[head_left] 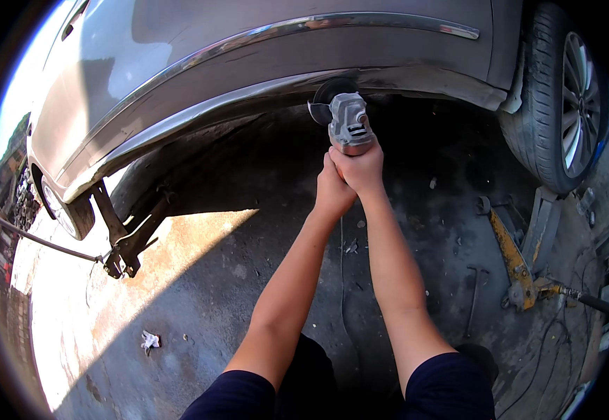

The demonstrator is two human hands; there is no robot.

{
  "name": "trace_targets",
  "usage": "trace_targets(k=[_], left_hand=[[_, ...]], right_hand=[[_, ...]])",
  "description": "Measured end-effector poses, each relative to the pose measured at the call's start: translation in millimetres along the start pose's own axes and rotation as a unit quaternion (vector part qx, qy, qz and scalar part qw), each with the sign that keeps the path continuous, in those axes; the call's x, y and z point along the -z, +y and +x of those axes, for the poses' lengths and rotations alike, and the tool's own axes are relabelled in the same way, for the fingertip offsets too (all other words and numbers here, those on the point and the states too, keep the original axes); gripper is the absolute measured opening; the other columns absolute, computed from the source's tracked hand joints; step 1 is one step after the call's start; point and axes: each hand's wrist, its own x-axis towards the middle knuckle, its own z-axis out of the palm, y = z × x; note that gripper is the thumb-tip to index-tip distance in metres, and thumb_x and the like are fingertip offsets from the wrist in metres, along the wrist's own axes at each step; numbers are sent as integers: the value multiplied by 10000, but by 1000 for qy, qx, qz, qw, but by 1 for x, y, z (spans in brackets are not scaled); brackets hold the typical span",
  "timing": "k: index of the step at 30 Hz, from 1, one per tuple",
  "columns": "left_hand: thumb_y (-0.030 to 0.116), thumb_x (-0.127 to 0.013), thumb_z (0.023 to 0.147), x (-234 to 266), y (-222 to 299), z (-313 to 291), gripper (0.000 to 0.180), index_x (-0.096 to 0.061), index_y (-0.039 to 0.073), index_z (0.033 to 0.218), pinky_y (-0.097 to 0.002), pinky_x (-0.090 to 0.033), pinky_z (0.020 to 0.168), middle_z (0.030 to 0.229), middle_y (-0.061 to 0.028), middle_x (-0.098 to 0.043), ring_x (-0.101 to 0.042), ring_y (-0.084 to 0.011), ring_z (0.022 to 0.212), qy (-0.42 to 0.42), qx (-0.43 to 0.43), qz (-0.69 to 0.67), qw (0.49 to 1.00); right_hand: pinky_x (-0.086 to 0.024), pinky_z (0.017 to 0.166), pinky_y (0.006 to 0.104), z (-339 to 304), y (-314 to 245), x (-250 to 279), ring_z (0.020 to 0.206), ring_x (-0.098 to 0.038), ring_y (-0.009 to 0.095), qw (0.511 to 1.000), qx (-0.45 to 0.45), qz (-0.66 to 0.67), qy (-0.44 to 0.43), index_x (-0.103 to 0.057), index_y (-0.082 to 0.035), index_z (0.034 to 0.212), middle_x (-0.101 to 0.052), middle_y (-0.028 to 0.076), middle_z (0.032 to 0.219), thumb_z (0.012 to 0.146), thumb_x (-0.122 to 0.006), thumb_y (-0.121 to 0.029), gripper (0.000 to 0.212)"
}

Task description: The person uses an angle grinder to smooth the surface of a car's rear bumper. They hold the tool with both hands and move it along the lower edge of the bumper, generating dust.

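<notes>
- Head view: we see our right hand (362, 168) and left hand (336, 185) together, both clamped around the body of an angle grinder (350, 124), the right one higher up in the picture
- We have the angle grinder at the far end of our outstretched arms, near the upper middle of the view, its dark disc (329, 89) right by the lower sill (276, 87) of a car; we cannot tell whether the two touch
- Above the disc we see the car's grey-brown door panel (416, 56), with a shiny trim strip (276, 29) running along it
- Between and below our forearms we see a thin cord (343, 280) trailing over the concrete floor (234, 280)
- Right of our hands stands a large tyre (539, 119) on a spoked rim; below it we see a yellow and grey jack (514, 262), with a T-shaped metal tool (472, 301) lying nearby
- Left of us, a dark metal jack (126, 241) stands under the car's far end, in a sunlit patch, and a crumpled whitish scrap (150, 341) lies nearer to us in the shade
</notes>
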Motion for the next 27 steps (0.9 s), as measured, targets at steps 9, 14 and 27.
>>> trace_targets(k=[9, 14, 27], left_hand=[[263, -872, 818, 0, -4, -3, 685, -474, -5, 1306, -481, -573, 884, 1114, -308, -727, -701, -509, 1098, -12, 27, 13, 999], [342, -886, 817, 2, -1, 0, 840, -440, 7, 1445, -456, -552, 968, 1250, -282, -710, -688, -453, 1198, -41, 47, 4, 998], [255, -890, 793, 11, -4, 3, 736, -464, -29, 1322, -474, -573, 895, 1113, -310, -731, -706, -495, 1099, -50, 36, 17, 998]], right_hand=[[-586, 899, 372, 0, -1, -1, 987, -767, 246, 999, -24, -38, 10, -667, 30, 1166, -776, 154, 1066, 739, -891, -175, 525], [-589, 892, 384, -2, -9, -1, 975, -771, 271, 999, -21, -46, 17, -667, 33, 1169, -778, 166, 1065, 738, -897, -195, 540], [-585, 911, 384, -2, 2, -7, 996, -764, 273, 998, -37, -37, 31, -653, 52, 1191, -772, 182, 1108, 729, -903, -207, 586]])
